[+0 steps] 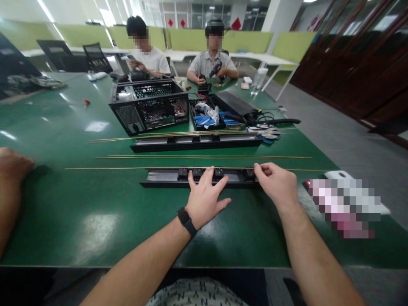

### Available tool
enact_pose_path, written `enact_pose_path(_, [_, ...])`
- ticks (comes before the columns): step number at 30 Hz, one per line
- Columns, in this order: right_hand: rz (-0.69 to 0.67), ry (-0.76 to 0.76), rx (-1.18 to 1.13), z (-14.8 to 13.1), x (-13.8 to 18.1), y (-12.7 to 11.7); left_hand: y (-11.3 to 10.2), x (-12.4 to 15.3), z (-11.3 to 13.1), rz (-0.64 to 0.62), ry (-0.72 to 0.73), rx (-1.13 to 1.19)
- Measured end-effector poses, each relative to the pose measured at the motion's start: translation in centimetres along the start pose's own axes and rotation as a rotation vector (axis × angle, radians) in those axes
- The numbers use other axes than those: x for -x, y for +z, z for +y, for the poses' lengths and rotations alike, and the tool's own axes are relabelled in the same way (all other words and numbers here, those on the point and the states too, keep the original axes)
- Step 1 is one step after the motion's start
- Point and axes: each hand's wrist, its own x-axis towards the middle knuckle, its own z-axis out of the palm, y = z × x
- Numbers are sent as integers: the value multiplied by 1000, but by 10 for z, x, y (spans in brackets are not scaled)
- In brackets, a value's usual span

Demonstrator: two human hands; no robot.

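Observation:
A long black rail (159,183) with a silvery channel lies crosswise in front of me, holding several small black blocks (182,173). My left hand (205,195), a dark watch on its wrist, rests over the rail with fingers spread and fingertips touching the blocks. Along the rail's far edge runs a thin brass-coloured rod (105,168), reaching past both ends. My right hand (279,180) is closed in a pinch on this rod at the rail's right end, beside another black block (248,174). The pinching fingertips partly hide the contact.
Behind lie more thin rods (127,157) and a second black rail (191,146). Farther back are an open computer case (149,106) and a tray with gloves (207,117). Another person's hand (14,163) rests at left. Two people sit opposite, one holding a power drill (216,69).

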Motion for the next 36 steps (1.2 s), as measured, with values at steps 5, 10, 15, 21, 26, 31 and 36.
enact_pose_path(5, [22, 62, 43, 4, -4, -1, 0, 0, 0, 6, 6, 16])
enact_pose_path(10, [28, 72, 37, 7, -5, 0, 2, -1, -1, 12, 6, 24])
enact_pose_path(15, [-12, 91, 46, 6, -5, 2, 3, -1, -1, 19, 21, 30])
enact_pose_path(21, [-66, 167, 92, -1, -9, -6, 3, -1, -1, 20, 22, 26])
enact_pose_path(26, [-52, 189, 118, -2, -9, -6, 3, -1, -1, 23, 23, 27])
enact_pose_path(31, [-1, 69, 51, 1, -4, -1, 2, -1, 0, 13, 12, 27])
enact_pose_path(36, [4, 8, 3, 2, -2, -1, -1, 0, 1, 4, -2, 24])
